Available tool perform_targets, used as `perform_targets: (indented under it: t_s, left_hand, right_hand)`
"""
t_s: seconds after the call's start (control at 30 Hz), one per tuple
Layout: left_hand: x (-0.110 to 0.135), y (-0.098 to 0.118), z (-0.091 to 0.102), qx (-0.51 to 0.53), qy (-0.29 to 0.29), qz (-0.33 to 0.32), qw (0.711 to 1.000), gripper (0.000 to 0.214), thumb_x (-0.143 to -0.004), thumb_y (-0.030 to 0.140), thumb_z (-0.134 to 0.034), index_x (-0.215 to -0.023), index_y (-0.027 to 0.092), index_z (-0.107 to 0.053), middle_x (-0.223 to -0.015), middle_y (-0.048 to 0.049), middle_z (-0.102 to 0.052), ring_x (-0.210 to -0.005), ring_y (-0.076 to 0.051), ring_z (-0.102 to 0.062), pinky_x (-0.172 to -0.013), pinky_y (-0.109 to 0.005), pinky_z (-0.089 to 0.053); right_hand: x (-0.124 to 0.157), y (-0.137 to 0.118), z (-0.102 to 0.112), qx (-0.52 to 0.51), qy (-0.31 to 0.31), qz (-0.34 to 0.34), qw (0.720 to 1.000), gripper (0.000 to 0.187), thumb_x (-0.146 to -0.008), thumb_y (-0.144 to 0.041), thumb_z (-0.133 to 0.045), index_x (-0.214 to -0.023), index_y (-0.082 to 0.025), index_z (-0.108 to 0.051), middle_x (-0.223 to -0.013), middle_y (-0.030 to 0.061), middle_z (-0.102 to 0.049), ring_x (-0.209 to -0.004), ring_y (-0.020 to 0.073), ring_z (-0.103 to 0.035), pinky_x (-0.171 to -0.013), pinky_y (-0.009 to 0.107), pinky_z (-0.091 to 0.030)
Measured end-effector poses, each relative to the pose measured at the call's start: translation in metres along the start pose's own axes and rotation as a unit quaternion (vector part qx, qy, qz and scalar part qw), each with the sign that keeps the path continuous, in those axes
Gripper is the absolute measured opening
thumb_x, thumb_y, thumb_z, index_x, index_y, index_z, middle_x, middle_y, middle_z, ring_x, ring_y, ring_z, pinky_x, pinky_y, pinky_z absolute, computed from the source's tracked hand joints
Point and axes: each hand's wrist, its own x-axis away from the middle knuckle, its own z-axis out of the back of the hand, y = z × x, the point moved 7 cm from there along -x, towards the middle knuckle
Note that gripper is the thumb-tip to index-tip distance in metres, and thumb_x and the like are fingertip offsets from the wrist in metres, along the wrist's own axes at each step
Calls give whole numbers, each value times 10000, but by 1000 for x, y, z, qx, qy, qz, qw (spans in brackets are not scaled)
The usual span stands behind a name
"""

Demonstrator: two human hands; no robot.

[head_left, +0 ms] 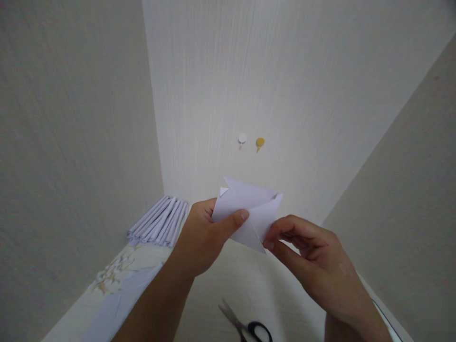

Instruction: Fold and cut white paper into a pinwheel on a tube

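Observation:
A folded white paper [256, 202], shaped like a small envelope with crossing flaps, is held up above the table. My left hand [213, 232] grips it from the left, thumb flat on the front and the other fingers hidden behind. At the lower right edge of the paper, my right hand [306, 251] pinches with thumb and forefinger near a pointed corner. Its remaining fingers are curled. Scissors [244, 325] with a black handle lie on the table below the paper, partly cut off by the lower frame edge.
Several folded white paper pieces [160, 221] are stacked at the left, by the side wall. Nearer me lie crumpled whitish-tan scraps [114, 273] and flat white paper [124, 297]. A white hook [242, 138] and a yellow hook [260, 142] are fixed to the back wall.

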Motion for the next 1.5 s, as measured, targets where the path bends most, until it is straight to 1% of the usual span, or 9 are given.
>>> perform_targets:
  t_s: [0.2, 0.33, 0.5, 0.63, 0.83, 1.0, 1.17, 1.37, 1.5]
  left_hand:
    - [-7, -11, -2, -5, 13, 7, 1000, 295, -726, 397, -808, -829, 124, -770, -751, -64, -748, -632, -175, -644, -576, -267, -511]
    - [-8, -15, -7, 1, -2, 16, 1000, 290, -736, 368, -788, -866, 109, -771, -777, -84, -753, -658, -190, -653, -601, -285, -516]
    - [1, -12, -15, 20, -15, 23, 999, 269, -725, 351, -783, -856, 117, -765, -795, -80, -754, -669, -190, -658, -607, -284, -518]
    - [19, -15, -18, 29, -16, 45, 998, 278, -710, 353, -794, -856, 118, -768, -823, -80, -758, -686, -187, -661, -620, -279, -522]
    - [67, -23, -4, 26, 10, 74, 997, 299, -710, 407, -804, -761, 119, -740, -712, -44, -709, -616, -153, -607, -568, -251, -480]
    - [113, -21, 12, 33, 29, 80, 996, 306, -718, 399, -796, -830, 116, -761, -782, -69, -751, -660, -180, -651, -610, -274, -513]
    - [167, -5, 25, 21, 72, 60, 995, 324, -699, 364, -797, -908, 117, -780, -885, -96, -787, -744, -222, -699, -669, -297, -535]
    - [234, 20, 31, -2, 85, 30, 996, 346, -696, 357, -785, -934, 106, -784, -952, -117, -793, -816, -249, -715, -726, -317, -539]
    - [266, 33, 30, -23, 101, 8, 995, 329, -705, 358, -770, -915, 105, -780, -920, -115, -792, -809, -250, -713, -727, -325, -539]
  right_hand:
    - [-6, 10, 1, 8, 7, -13, 1000, 106, -862, -121, -658, -816, -214, -680, -816, 2, -694, -795, 165, -645, -758, 277, -498]
    - [-4, 15, 1, 3, 18, -17, 1000, 54, -861, -160, -668, -850, -213, -671, -815, 0, -673, -780, 158, -632, -724, 265, -491]
    - [12, 8, 10, -5, 57, -27, 998, 84, -877, -211, -690, -948, -237, -654, -803, -20, -644, -733, 137, -600, -670, 242, -470]
    - [32, -7, 11, -2, 30, -31, 999, 18, -908, -213, -651, -905, -231, -653, -846, -10, -649, -788, 142, -605, -724, 254, -470]
    - [58, -29, -11, 14, -18, -49, 999, 80, -903, -166, -598, -842, -211, -625, -816, -4, -640, -786, 154, -595, -728, 280, -452]
    - [87, -36, -37, -16, 9, -86, 996, 62, -878, -241, -644, -847, -209, -600, -749, -16, -577, -711, 154, -532, -653, 285, -415]
    - [126, -50, -59, -68, 12, -88, 994, 144, -856, -293, -696, -900, -214, -585, -772, -18, -571, -714, 154, -527, -647, 285, -406]
    - [172, -94, -77, -79, -10, -49, 996, 151, -850, -273, -701, -851, -221, -559, -749, -34, -554, -696, 149, -517, -645, 283, -396]
    - [198, -117, -80, -82, -18, -29, 996, 188, -864, -248, -674, -784, -226, -506, -743, -36, -553, -719, 154, -539, -673, 284, -413]
